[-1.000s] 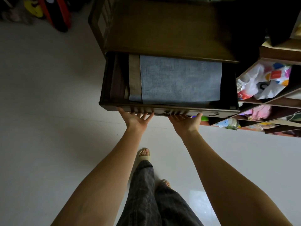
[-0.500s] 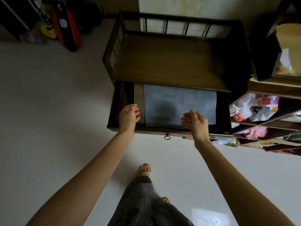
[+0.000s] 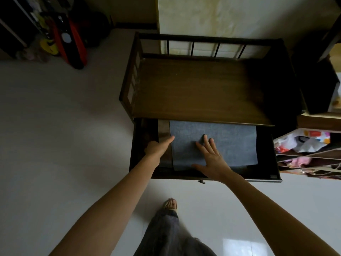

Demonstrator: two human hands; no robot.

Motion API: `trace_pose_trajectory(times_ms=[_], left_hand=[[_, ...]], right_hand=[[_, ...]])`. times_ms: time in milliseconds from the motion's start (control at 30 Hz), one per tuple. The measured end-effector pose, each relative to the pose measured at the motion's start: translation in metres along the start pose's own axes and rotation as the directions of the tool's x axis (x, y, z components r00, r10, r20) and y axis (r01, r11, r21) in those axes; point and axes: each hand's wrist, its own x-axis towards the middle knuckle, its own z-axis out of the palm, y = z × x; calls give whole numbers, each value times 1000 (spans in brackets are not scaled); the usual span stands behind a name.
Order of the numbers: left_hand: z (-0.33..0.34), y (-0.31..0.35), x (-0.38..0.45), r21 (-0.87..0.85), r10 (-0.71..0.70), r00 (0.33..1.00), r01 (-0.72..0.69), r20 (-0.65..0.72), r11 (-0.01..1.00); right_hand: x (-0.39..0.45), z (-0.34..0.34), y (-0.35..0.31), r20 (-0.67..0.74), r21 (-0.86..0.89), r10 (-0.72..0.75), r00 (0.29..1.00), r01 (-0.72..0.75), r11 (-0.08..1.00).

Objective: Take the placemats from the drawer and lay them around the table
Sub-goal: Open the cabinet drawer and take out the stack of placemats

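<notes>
- Fingers (image 3: 209,143) of my right hand (image 3: 215,159) lie straight and spread wide, thumb splayed toward the drawer front, palm down over the blue-grey placemat (image 3: 239,143) near its middle; whether the palm presses or only hovers I cannot tell.
- My left hand (image 3: 156,147) points a single forefinger at the left edge of that placemat, its tip touching or just short of the cloth, the other fingers curled under and holding nothing.
- Blue-grey and finely woven, the placemat lies flat on top of the stack, its far edge tucked under the cabinet top, its near edge just short of the drawer front.
- A beige placemat (image 3: 163,128) shows as a narrow strip to the left of the blue one, lying beneath it.
- Pulled out toward me, the dark wooden drawer (image 3: 265,174) holds the placemats toward its left and middle; its right end lies in deep shadow.
- Behind the drawer, the wooden cabinet (image 3: 193,89) has a bare brown top ringed by a low slatted rail.
- Right of the drawer, slanted shelves (image 3: 304,157) hold plastic bags (image 3: 302,143) printed in bright colours and something pink.
- Below the drawer front, my sandalled foot (image 3: 170,204) stands on the pale tiled floor (image 3: 55,145).
</notes>
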Motion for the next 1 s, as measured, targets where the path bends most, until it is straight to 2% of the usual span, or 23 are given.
trace_pose_trajectory(times_ms=[67, 200, 300, 467, 533, 633, 700, 833, 1000], left_hand=[[-1, 0, 2, -35, -17, 1000, 17, 13, 999], [-2, -6, 6, 55, 24, 1000, -24, 8, 998], [-2, -7, 6, 36, 55, 998, -56, 9, 998], [-5, -11, 3, -132, -86, 988, 103, 129, 986], [1, -9, -1, -142, -97, 983, 119, 154, 983], [11, -7, -3, -123, -78, 989, 94, 128, 988], [15, -9, -6, -121, -32, 998, 38, 51, 992], [21, -16, -10, 54, 142, 982, -136, -127, 989], [18, -9, -12, -57, 102, 993, -105, -55, 993]], right_hand=[[3, 0, 1, 15, -1, 4, 1000, -4, 1000], [7, 0, 2, 30, 20, 13, 999, -14, 1000], [7, 1, 1, 7, 25, 23, 1000, -23, 999], [8, 4, -1, -14, 28, 27, 1000, -26, 999], [8, 3, 0, -1, 43, 22, 1000, -22, 999], [6, -1, 0, 15, 58, 15, 1000, -16, 998], [4, -2, 0, 21, 60, 17, 1000, -18, 998], [3, -4, -2, 30, 53, 22, 999, -23, 998], [6, -4, -5, 47, 38, 45, 998, -47, 998]])
